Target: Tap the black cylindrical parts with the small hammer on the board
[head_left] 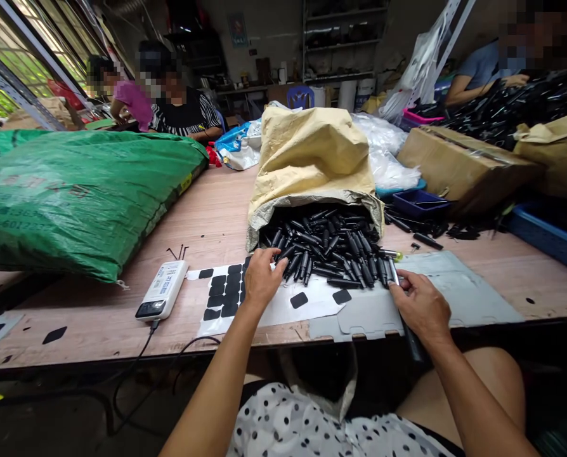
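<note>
My left hand point(263, 279) is at the left edge of a heap of black tubular pieces point(331, 247), thumb and fingers apart. Its fingertips are close to the nearest pieces; whether they touch one I cannot tell. The heap spills from the mouth of a tan woven sack point(312, 149). My right hand point(423, 304) is closed around a tool with a black handle and silver shaft point(411, 339), just right of the heap; its exact kind is unclear. Under and beside my left hand lies a white sheet with black rounded-square stickers point(224, 289).
A large green sack point(74, 197) bulges over the left of the table. Beside it sits a white power bank point(162, 291) with a cable. A grey cardboard sheet point(459, 289) lies at right; a blue tray point(550, 235) and carton point(464, 162) stand beyond. Other people sit across the table.
</note>
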Motion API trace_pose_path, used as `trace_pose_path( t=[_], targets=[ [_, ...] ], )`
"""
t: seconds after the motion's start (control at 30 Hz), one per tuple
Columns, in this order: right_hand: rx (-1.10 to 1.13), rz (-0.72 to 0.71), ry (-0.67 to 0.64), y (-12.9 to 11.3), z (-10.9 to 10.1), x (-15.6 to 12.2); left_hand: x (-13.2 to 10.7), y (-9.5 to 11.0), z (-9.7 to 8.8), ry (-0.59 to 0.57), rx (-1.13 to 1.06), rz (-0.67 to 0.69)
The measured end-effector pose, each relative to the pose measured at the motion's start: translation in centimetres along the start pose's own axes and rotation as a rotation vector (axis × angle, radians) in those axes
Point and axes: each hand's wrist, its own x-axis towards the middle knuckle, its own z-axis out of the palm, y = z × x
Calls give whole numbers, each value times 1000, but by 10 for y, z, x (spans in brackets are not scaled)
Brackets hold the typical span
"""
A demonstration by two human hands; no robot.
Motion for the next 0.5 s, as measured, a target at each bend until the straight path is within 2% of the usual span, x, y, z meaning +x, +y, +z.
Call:
trace_pose_path(
  t=[0.13,0.23,0.3,0.33,0.4,0.5],
  targets=[
    [23,16,-14,-1,0,0,20,-14,20,-37,99,24],
    [32,21,-13,-2,-1,0,17,-8,14,39,93,30],
    [36,20,-11,-3,-2,0,9,0,4,89,51,93],
    [36,20,-10,-4,-2,0,3,4,0,65,13,144],
    [25,25,-10,-6,-3,-1,-11,13,-4,-94,-68,268],
    [5,28,-1,-7,-3,-1,-33,21,7,-353,-124,401]
  ],
)
